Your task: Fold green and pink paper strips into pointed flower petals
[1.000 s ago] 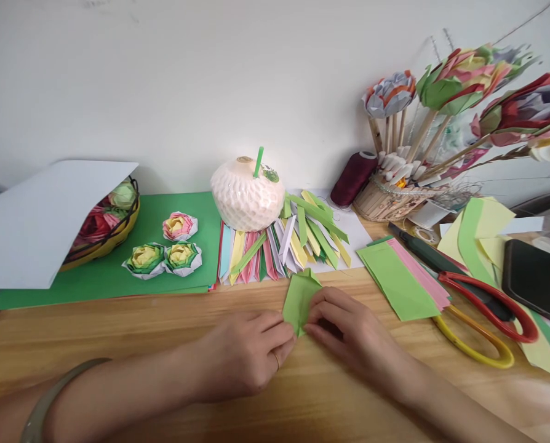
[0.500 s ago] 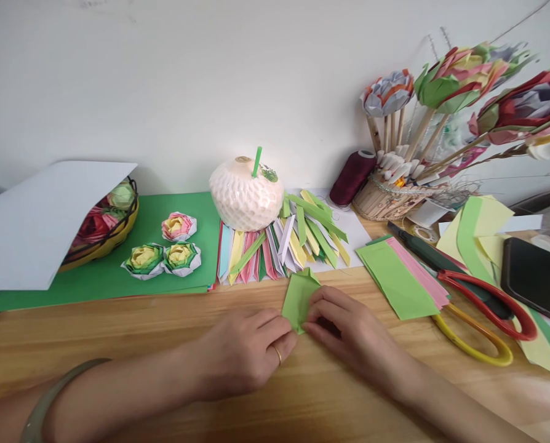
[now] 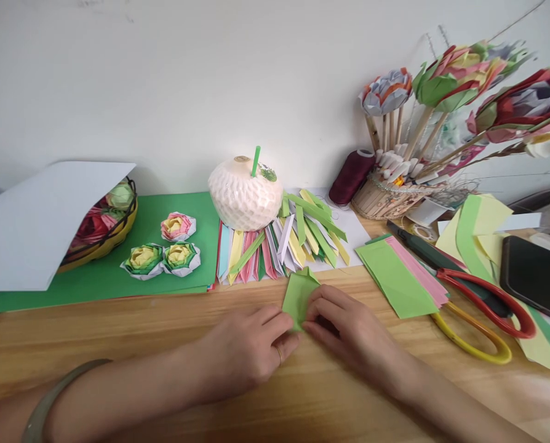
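A broad strip of bare wooden tabletop (image 3: 131, 326) lets a hand pass between the left forearm (image 3: 164, 378) and the green sheets (image 3: 95, 283). Straight ahead, folded paper strips (image 3: 298, 246) and the white coconut (image 3: 245, 194) block the way, while the narrower gap beside the right hand (image 3: 342, 323) ends at stacked paper rectangles (image 3: 397, 277), then scissors (image 3: 450, 274) and a smartphone (image 3: 536, 277).

Green label (image 3: 268, 173) on pale coconut (image 3: 245, 200) — too small, no text legible
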Demonstrator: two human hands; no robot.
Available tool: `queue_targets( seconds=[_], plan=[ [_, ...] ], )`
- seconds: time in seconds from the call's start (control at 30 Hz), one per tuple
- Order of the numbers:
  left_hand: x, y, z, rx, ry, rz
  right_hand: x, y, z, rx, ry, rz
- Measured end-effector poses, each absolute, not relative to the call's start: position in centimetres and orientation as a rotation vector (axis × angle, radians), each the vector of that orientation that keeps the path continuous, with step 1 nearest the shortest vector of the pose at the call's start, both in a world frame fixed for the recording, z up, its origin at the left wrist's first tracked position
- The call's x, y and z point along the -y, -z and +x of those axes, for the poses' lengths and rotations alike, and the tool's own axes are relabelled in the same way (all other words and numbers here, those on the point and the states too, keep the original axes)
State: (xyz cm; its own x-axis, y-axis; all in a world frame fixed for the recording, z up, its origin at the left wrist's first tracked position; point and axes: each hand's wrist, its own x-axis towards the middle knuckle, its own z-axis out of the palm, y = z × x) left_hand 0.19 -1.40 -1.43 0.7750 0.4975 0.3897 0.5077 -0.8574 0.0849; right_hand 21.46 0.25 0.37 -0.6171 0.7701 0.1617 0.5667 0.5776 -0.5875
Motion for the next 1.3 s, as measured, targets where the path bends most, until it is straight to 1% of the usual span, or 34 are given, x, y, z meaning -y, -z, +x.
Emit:
queue_targets(
  seconds=[0.43, 0.63, 0.87, 1.1, 1.2, 1.3],
  plan=[
    [1.3, 1.5, 0.3, 0.784, 0.629, -2.909, -0.3, -0.7, 21.3, 2.42, -0.609, -1.08],
    [1.4, 1.4, 0.1, 0.793, 0.592, -2.944, -0.5, -0.7, 21.7, 2.405, -0.717, -1.041],
    [1.3, 1.2, 0.1, 0.779, 0.6, -2.927, -0.5, -0.7, 21.9, 2.419, -0.749, -1.035],
    [1.3, 1.2, 0.2, 0.775, 0.625, -2.923, -0.5, -1.3, 22.1, 2.397, -0.856, -0.985],
    [1.2, 1.1, 0.1, 0.769, 0.661, -2.914, -0.6, -1.5, 22.3, 2.404, -0.835, -0.974],
    [0.9, 0.9, 0.0, 0.749, 0.713, -2.902, -0.7, -1.6, 22.6, 2.489, -0.691, -0.899]
  ],
)
